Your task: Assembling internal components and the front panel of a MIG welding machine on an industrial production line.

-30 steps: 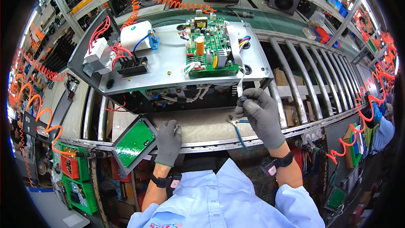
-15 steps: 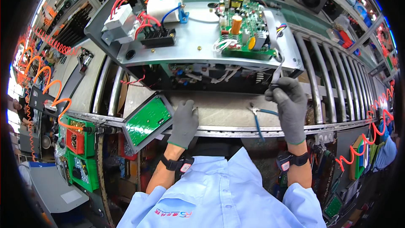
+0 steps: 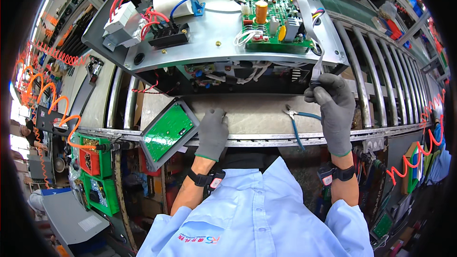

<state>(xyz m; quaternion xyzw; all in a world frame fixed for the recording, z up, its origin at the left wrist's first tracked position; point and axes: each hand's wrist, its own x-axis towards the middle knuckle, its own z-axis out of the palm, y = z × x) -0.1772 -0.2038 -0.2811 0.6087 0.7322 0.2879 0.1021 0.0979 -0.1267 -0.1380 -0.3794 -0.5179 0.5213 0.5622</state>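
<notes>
We see the right hand [image 3: 337, 114], gloved in grey fabric, with thumb and fingertips closed in a pinch on a small dark connector [image 3: 314, 84] at the free end of a flat whitish ribbon cable [image 3: 317, 69]. The cable drops over the near right corner of the silver-topped, black-sided metal chassis [image 3: 200, 43], beside the green component-filled circuit board [image 3: 271, 24]; we judge that pinching the very end leaves its length slack and the plug easy to turn. Our left hand [image 3: 212, 134], gloved alike, rests by the near edge of the pale flat work surface [image 3: 252, 114], fingers loosely bent; its palm is hidden, so we cannot tell whether it holds anything. Just beside it, the dark grey rectangular panel [image 3: 188, 109] carrying a green flat board [image 3: 169, 132] lies tilted across that edge, green side up, perhaps so the board stays reachable; whether glove and panel touch, we cannot tell. The blue-handled metal pliers [image 3: 293, 124] lie splayed near the same edge, between our hands, probably for quick reach.
</notes>
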